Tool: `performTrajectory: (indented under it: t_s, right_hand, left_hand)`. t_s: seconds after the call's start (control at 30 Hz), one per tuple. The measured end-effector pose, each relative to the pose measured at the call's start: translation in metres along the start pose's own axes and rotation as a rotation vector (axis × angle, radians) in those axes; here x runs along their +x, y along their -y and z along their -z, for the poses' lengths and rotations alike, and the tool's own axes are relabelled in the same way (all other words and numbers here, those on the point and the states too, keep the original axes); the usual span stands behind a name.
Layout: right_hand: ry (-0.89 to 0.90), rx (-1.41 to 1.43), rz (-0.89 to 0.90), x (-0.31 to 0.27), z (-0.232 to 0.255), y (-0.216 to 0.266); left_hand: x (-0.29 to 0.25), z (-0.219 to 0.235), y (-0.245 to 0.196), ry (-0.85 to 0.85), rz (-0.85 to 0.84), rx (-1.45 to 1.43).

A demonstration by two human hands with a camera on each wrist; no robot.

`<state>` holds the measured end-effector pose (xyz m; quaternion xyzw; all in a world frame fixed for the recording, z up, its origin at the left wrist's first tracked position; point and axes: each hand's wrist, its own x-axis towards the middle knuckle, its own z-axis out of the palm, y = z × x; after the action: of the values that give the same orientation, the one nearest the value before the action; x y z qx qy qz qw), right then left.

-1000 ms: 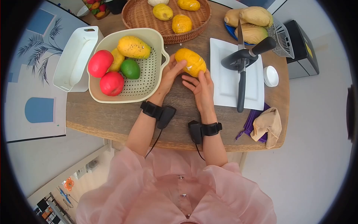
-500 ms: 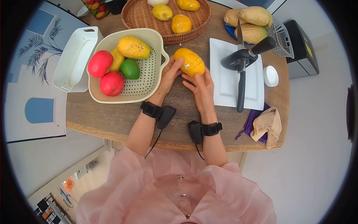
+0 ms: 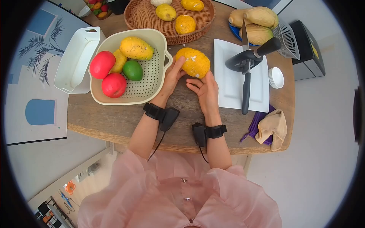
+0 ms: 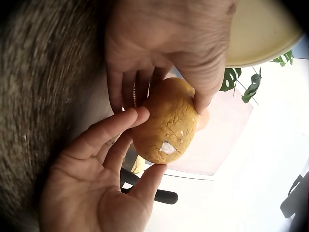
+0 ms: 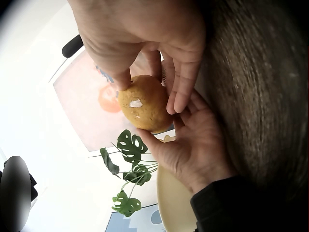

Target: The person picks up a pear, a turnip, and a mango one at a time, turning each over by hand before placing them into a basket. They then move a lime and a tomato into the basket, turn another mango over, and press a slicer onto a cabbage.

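Note:
Between my two hands, raised over the wooden table, is a yellow oblong model fruit [image 3: 194,64] with cracked skin and white patches showing through. My left hand [image 3: 173,78] holds its left end, thumb on the near side, other fingers mostly hidden behind it in the head view. At the other end, the thumb and fingertips of my right hand [image 3: 207,93] pinch the fruit. The left wrist view shows the left thumb pressed to the fruit [image 4: 166,123], with the right hand [image 4: 104,179] gripping from below. Flaked white shows on the fruit [image 5: 144,103] in the right wrist view too.
At left, a cream colander [image 3: 146,89] holds red, yellow and green fruits, beside a white bin [image 3: 72,72]. Behind is a wicker tray [image 3: 138,22] of yellow pieces. At right, a white plate [image 3: 228,97] bears a knife [image 3: 246,91] and black-handled tool. Small white bowls [image 3: 276,78] stand beyond.
The yellow fruit has been turned between my hands, so a side with several white patches now faces up. Both hands keep nearly the same place, with small finger shifts.

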<state>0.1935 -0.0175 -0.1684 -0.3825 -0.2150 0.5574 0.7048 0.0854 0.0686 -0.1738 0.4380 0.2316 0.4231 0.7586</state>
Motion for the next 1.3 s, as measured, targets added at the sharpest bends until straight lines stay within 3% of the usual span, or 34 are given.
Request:
performTrajectory:
  t_s: [0.17,0.77,0.93,1.3]
  right_hand:
    - [-0.02,-0.144,0.047,-0.0022,-0.0038,0.0001]
    - [-0.034,-0.022,-0.009,0.0007,0.0007,-0.0002]
    - [0.07,0.115,-0.038,0.0,0.004,0.0027]
    - [-0.01,-0.035,0.003,0.0003,-0.0032,0.0056]
  left_hand:
    - [-0.0002,-0.0011,-0.0009,-0.013,0.009,-0.027]
    - [-0.0025,-0.0019,-0.0031,0.061,0.041,0.034]
    - [-0.0023,-0.0019,-0.0024,0.116,0.07,0.097]
    - [0.0008,-0.0042,-0.0054,-0.005,-0.019,0.065]
